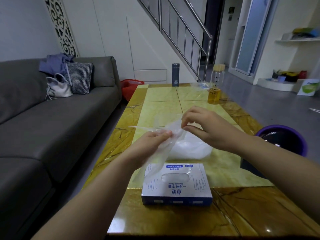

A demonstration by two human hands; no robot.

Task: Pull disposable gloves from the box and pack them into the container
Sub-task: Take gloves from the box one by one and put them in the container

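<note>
- The left hand [153, 140] pinches a thin, clear plastic disposable glove [174, 128] with curled fingers.
- The right hand [207, 129] pinches the same glove's other side between thumb and fingertips.
- The glove is stretched between both hands above the glossy yellow marble-pattern table [161, 94], and its loose end hangs toward the box.
- The blue-and-white cardboard glove box [176, 187] lies flat near the table's front edge, its oval opening facing up.
- A translucent whitish container [190, 149] sits just behind the box, below the hands.
- A glass bottle of amber liquid [215, 87] and a dark grey flask [175, 74] stand at the far end.
</note>
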